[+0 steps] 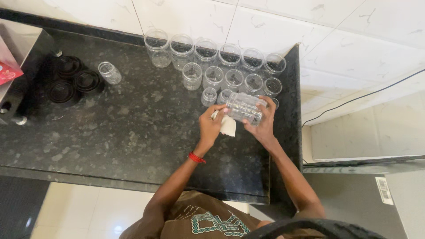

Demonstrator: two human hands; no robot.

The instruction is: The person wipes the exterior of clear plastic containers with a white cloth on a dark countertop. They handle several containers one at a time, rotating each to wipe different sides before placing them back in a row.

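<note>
My right hand grips a clear ribbed plastic jar, lying on its side above the black granite counter. A white cloth is bunched in my left hand, which presses it against the jar's open end. A red thread band circles my left wrist. Just behind the held jar stand rows of several empty clear jars, large ones at the back and smaller ones in front.
One small clear jar stands alone at the left. Beside it lie black lids. A red and white box sits at the far left. White tiled wall behind; a black cable runs at the right.
</note>
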